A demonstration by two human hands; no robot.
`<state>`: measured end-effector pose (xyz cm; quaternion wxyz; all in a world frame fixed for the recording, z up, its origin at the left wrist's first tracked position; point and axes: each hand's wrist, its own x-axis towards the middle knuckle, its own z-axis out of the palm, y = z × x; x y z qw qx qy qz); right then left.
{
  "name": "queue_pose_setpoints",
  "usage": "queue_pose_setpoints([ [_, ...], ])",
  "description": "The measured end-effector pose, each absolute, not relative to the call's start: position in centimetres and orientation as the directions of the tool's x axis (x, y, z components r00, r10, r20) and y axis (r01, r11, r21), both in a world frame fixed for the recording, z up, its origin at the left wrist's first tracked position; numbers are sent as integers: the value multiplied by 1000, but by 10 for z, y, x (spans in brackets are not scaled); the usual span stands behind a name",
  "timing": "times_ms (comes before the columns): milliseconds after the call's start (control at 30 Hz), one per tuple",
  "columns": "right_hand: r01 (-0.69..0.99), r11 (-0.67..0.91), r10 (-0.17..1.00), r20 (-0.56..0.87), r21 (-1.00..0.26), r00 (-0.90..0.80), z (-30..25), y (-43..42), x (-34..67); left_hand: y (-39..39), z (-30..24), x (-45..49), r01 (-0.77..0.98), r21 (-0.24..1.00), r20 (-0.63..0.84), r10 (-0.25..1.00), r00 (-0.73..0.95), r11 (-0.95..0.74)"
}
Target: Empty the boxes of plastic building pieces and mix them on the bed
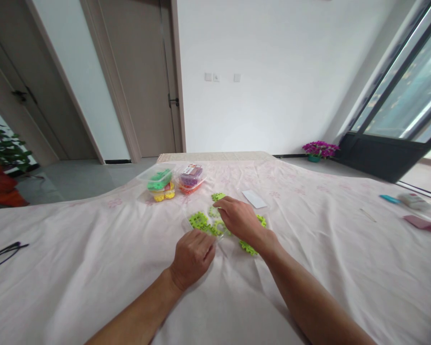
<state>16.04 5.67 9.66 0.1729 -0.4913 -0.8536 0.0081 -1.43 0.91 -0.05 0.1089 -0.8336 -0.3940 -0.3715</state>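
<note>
My left hand [194, 253] is closed, knuckles up, at the near edge of a clear plastic box [221, 237]; it seems to grip the edge, though the fingertips are hidden. Bright green notched plastic pieces [198, 220] lie in the box. Over its far side, my right hand [238, 216] has its fingers bent together and pointing down. Whatever they hold is too small to make out. Another green piece [218, 196] lies just beyond those fingers. More green pieces [248, 247] show beside and under my right wrist.
Lidded boxes of green and yellow pieces [160, 184] and purple and orange pieces [191, 178] are stacked at the back left. A white card [254, 199] lies behind my right hand. Glasses [5, 255] rest far left; a pink cloth [422, 224] lies far right.
</note>
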Motion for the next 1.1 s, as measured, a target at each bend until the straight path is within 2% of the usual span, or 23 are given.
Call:
queue_pose_setpoints([
  [133, 876, 463, 879, 194, -137, -435, 94, 59, 165, 14, 2, -21, 786, 125, 727, 595, 343, -605],
  [267, 869, 480, 877, 91, -118, -472, 93, 56, 164, 16, 3, -21, 797, 125, 725, 603, 333, -591],
  [600, 884, 458, 887, 113, -92, -447, 90, 58, 162, 17, 5, -23, 801, 155, 753, 594, 283, -578],
  [800, 874, 486, 874, -6, -12, -486, 86, 59, 167, 18, 2, -24, 798, 169, 726, 621, 296, -579],
  [1100, 863, 506, 863, 7, 14, -506, 84, 60, 169, 19, 0, -24, 778, 194, 708, 634, 310, -597],
])
